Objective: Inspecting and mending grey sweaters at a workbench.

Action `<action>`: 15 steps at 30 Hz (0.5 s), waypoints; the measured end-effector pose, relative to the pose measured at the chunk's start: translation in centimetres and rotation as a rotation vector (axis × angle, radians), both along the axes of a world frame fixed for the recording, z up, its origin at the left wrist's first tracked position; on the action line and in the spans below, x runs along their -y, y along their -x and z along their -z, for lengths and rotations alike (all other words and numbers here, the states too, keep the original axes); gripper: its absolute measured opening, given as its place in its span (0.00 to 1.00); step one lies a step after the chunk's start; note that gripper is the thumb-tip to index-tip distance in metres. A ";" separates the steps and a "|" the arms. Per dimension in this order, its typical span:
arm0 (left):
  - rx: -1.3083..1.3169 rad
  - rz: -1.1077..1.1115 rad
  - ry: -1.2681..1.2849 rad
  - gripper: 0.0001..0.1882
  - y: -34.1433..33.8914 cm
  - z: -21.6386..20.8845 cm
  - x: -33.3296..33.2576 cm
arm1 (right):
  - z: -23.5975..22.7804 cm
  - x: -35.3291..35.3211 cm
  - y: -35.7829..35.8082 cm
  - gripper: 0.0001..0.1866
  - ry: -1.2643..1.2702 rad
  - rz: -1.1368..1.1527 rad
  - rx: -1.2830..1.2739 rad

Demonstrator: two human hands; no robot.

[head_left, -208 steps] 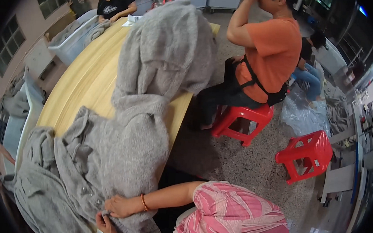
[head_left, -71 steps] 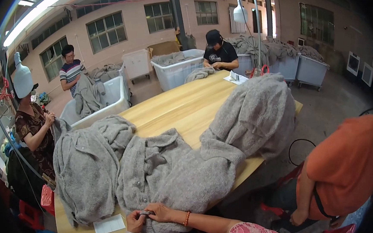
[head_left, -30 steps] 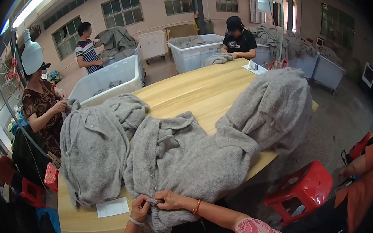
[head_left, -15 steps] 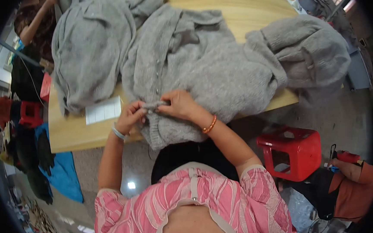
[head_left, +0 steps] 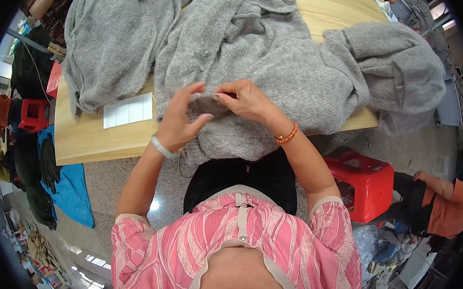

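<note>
A grey knitted cardigan [head_left: 279, 80] lies spread over the near edge of the table, its lower part hanging toward my lap. Small shiny buttons dot its front band. My right hand [head_left: 249, 102] pinches the band's edge between thumb and fingers. Just left of it, my left hand [head_left: 178, 120] is open, thumb and fingers apart around the lifted fabric but not closed on it. Another grey knitted garment [head_left: 115, 40] lies to the left, with a collar at its top. The cardigan's bunched grey sleeve or a further knit piece [head_left: 398, 70] rests at the right.
The wooden table [head_left: 81, 145] carries a white ruled paper [head_left: 128, 111] near its front left. A red stool [head_left: 365, 189] stands on the floor at my right. Blue cloth [head_left: 75, 195] hangs left of the table. Other people are nearby, one in orange [head_left: 452, 208] at the right.
My left hand has let go of the cardigan's band and spread its fingers. Both hands appear higher in the view, with the right still pinching the knit.
</note>
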State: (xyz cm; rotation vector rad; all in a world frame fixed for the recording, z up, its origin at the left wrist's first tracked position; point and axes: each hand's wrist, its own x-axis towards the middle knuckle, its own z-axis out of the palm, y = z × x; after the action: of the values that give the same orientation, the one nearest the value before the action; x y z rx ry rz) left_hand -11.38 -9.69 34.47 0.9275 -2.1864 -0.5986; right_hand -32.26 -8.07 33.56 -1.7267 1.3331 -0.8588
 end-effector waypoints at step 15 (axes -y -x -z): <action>0.175 0.113 -0.540 0.13 -0.9 2.8 3.8 | 2.0 1.5 -1.5 0.14 0.071 -0.102 0.016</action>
State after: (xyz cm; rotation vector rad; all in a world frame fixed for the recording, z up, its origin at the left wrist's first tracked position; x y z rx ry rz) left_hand -10.52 -13.46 31.71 1.1660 -2.2835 -1.2441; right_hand -30.81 -9.56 31.60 -1.8217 1.2061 -0.8696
